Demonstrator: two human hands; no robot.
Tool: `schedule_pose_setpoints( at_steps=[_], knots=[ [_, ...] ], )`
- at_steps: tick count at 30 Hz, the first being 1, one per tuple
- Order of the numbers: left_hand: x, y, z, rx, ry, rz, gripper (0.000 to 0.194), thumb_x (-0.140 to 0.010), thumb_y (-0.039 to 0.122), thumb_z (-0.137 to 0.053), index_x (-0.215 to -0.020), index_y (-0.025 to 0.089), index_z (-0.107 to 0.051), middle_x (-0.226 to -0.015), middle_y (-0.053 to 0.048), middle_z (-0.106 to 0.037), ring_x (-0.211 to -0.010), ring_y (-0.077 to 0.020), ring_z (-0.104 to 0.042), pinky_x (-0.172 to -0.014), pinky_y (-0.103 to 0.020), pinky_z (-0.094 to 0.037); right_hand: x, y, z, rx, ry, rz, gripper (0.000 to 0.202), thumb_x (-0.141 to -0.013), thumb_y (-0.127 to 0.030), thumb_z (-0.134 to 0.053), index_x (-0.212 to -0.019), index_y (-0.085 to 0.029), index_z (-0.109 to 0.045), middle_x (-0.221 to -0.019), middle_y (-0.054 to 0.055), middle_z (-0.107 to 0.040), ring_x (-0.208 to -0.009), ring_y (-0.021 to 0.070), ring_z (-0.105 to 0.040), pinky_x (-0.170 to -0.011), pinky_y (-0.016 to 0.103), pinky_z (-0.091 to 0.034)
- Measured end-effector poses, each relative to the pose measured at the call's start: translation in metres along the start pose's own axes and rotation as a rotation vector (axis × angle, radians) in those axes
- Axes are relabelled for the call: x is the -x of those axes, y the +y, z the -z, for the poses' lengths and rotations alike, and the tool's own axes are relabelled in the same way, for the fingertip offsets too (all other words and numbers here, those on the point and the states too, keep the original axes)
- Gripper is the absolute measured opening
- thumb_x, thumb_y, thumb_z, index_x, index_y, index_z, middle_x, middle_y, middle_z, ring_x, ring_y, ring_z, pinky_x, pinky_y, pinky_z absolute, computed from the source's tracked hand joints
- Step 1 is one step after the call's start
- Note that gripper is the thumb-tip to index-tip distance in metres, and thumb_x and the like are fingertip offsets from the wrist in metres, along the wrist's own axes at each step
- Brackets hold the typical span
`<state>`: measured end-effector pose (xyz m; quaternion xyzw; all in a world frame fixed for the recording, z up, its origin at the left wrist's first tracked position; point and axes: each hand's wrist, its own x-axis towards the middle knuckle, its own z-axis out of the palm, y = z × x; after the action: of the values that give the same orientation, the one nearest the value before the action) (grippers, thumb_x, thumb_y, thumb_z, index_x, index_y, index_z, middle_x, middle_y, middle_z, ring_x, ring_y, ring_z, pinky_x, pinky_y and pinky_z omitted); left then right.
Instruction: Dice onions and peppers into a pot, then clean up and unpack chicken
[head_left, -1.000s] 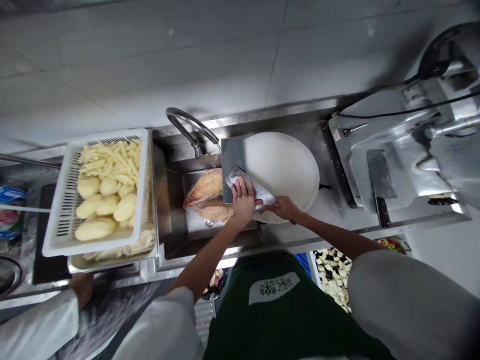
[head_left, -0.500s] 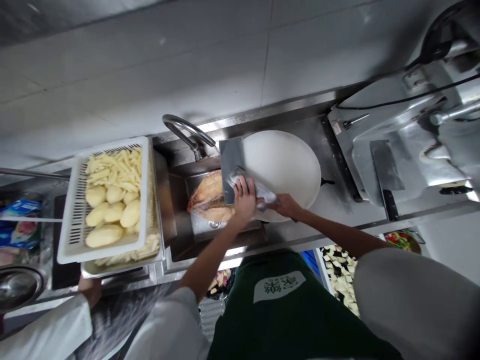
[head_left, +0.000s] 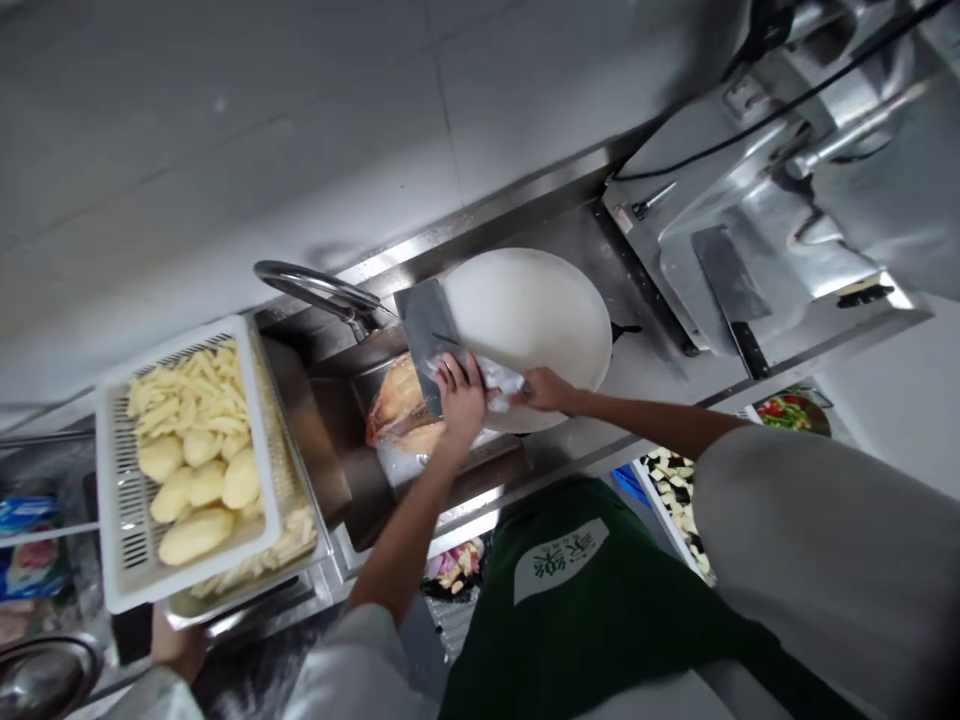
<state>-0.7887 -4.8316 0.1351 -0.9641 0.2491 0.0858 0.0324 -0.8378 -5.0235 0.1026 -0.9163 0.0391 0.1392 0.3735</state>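
Note:
A cleaver [head_left: 424,325] with a broad grey blade is held over the left part of the round white cutting board [head_left: 536,320] and the sink edge. My right hand [head_left: 551,390] is closed at its handle end, which is mostly covered by a crumpled whitish cloth [head_left: 504,378]. My left hand [head_left: 461,395] presses the cloth against the blade's lower right side, fingers together. Below the blade, a plucked whole bird [head_left: 401,400], partly in clear plastic, lies in the metal sink [head_left: 330,430].
A white basket [head_left: 266,500] of peeled potatoes and potato strips stands left of the sink. The tap [head_left: 315,285] arches over it. Another cleaver [head_left: 731,290] lies on the slicer at right. Another person's hand [head_left: 176,640] is below the basket.
The view has tilted and shifted, so the counter slants more. My hands keep hold of the cleaver and cloth, with little change between them.

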Motion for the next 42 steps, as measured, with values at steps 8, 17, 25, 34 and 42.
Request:
schedule_pose_setpoints(
  at_steps=[8, 17, 25, 34, 42],
  knots=[
    [-0.059, -0.040, 0.024, -0.048, -0.028, -0.042, 0.087, -0.103, 0.057, -0.045, -0.168, 0.006, -0.019, -0.171, -0.034, -0.018, -0.160, -0.0432, -0.025, -0.126, -0.064, -0.022, -0.050, -0.032, 0.010, 0.005, 0.001, -0.074, 0.038, -0.091, -0.050, -0.074, -0.095, -0.012, -0.080, -0.071, 0.007, -0.076, -0.065, 0.0202, -0.071, -0.060, 0.023, -0.046],
    [-0.036, -0.031, 0.010, -0.023, -0.040, -0.056, 0.086, -0.103, 0.058, -0.047, -0.167, 0.006, -0.025, -0.170, -0.036, -0.019, -0.160, -0.0459, -0.025, -0.125, -0.067, -0.022, -0.022, -0.022, -0.003, 0.098, -0.041, -0.069, 0.049, -0.094, -0.055, -0.068, -0.105, -0.009, -0.081, -0.092, 0.014, -0.080, -0.086, 0.0271, -0.077, -0.071, 0.026, -0.052],
    [-0.015, -0.021, 0.007, 0.000, -0.043, 0.016, 0.087, -0.102, 0.059, -0.047, -0.169, 0.009, -0.020, -0.172, -0.034, -0.016, -0.160, -0.0449, -0.023, -0.124, -0.069, -0.023, -0.011, -0.025, 0.005, 0.128, -0.091, -0.011, 0.044, -0.096, -0.051, -0.070, -0.101, -0.008, -0.079, -0.091, 0.017, -0.080, -0.089, 0.0270, -0.077, -0.072, 0.024, -0.051],
    [-0.096, -0.055, 0.037, 0.002, -0.063, -0.099, 0.094, -0.098, 0.060, -0.058, -0.168, 0.006, -0.024, -0.170, -0.035, -0.019, -0.160, -0.0461, -0.024, -0.126, -0.064, -0.021, -0.067, -0.047, 0.026, 0.082, -0.039, -0.102, 0.045, -0.101, -0.052, -0.061, -0.110, -0.012, -0.078, -0.089, 0.012, -0.080, -0.078, 0.0229, -0.076, -0.069, 0.024, -0.051],
    [-0.005, -0.008, -0.003, 0.064, -0.019, -0.047, 0.091, -0.099, 0.057, -0.057, -0.167, 0.005, -0.026, -0.170, -0.036, -0.020, -0.158, -0.0452, -0.028, -0.126, -0.060, -0.025, 0.006, -0.016, 0.006, 0.191, -0.043, -0.067, 0.040, -0.091, -0.049, -0.078, -0.095, -0.009, -0.079, -0.095, 0.018, -0.080, -0.095, 0.0274, -0.077, -0.074, 0.024, -0.049]
  ],
)
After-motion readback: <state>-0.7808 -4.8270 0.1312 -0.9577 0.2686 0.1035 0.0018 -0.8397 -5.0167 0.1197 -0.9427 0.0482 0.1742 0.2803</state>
